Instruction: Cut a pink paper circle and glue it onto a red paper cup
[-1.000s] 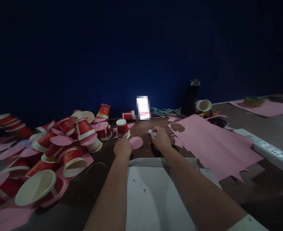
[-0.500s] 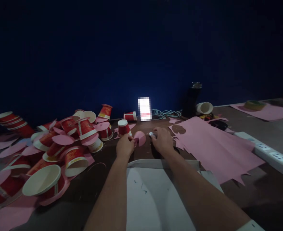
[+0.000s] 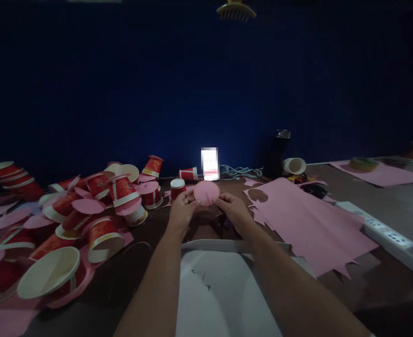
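Note:
A round pink paper disc (image 3: 206, 193) is held up between both hands near the middle of the view. My left hand (image 3: 183, 211) pinches its left edge. At its lower right edge, the fingers of my right hand (image 3: 233, 210) are closed on it. A slit or crease runs through the lower part of the disc. Just behind my left hand stands a small upside-down red cup (image 3: 178, 187). To the right of my right hand lies a large pink sheet (image 3: 308, 224) with a round hole and jagged edges.
Many red paper cups (image 3: 122, 189) and pink discs are heaped at the left. A lit phone (image 3: 210, 164) stands at the back, beside cables (image 3: 241, 172). A dark bottle (image 3: 276, 152), a power strip (image 3: 385, 231) and green tape (image 3: 364, 164) are at the right. A white box (image 3: 220, 285) lies in front.
My right hand has moved in and taken hold of the disc, which now faces the camera flat and higher up. The silvery object at my right fingers is no longer seen there.

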The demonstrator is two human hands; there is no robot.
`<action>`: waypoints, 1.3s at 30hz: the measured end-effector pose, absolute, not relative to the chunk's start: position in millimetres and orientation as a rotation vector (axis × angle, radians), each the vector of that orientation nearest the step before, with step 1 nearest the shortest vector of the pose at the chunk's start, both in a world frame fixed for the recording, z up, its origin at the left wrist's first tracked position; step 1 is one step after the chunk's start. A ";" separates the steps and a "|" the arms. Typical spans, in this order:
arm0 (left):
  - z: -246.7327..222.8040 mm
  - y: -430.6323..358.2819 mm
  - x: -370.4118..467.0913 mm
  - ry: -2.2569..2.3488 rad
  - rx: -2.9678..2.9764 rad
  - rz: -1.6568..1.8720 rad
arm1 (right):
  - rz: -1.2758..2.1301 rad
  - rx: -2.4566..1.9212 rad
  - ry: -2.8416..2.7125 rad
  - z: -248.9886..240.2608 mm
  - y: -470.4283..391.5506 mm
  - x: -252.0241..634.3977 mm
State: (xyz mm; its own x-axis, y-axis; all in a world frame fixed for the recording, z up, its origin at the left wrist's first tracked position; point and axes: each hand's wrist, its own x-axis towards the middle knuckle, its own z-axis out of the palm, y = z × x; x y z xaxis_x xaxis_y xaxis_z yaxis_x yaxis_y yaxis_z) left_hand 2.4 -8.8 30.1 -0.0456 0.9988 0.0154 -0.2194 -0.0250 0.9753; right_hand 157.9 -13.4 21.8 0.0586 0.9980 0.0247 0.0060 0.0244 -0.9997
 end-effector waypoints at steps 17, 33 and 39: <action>22.0 -13.0 11.5 1.026 0.958 1.259 | 1.135 -1.197 -1.169 24.0 -19.7 150.1; 24.9 -14.8 15.5 0.968 0.742 1.345 | 1.375 -1.234 -1.179 37.6 -31.9 143.3; 17.0 -9.3 12.6 1.009 0.789 1.372 | 1.253 -1.268 -1.271 32.8 -29.0 144.9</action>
